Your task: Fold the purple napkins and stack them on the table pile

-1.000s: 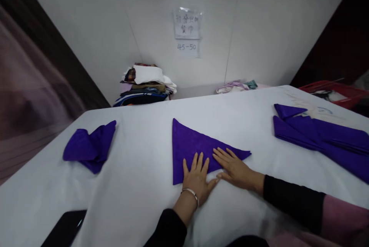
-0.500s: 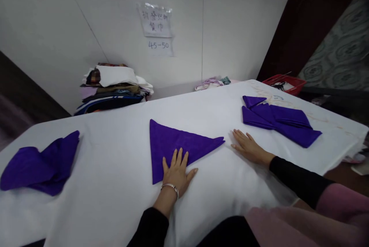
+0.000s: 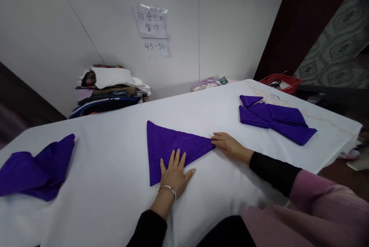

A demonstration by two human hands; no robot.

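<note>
A purple cloth napkin (image 3: 173, 137), folded into a long triangle, lies flat with its narrow tip pointing right. My left hand (image 3: 174, 177), with a bracelet at the wrist, rests palm down on its lower edge, fingers spread. At the narrow tip, my right hand (image 3: 229, 146) has its fingers together over the cloth, closed on it. The very end of the tip is hidden under that hand. To the right lies a second purple napkin (image 3: 273, 118), folded with crossing layers. A third purple napkin (image 3: 37, 168) sits loosely crumpled at the left.
A white cloth covers the table (image 3: 106, 185). Behind its far edge stand a pile of folded clothes (image 3: 109, 89) and some lilac cloth (image 3: 207, 83). A red basket (image 3: 291, 83) is at the far right corner. Paper signs (image 3: 152, 27) hang on the wall.
My right hand has moved left from the bare tablecloth onto the napkin's narrow tip and closed there. My left hand stays on the napkin. The view has shifted slightly.
</note>
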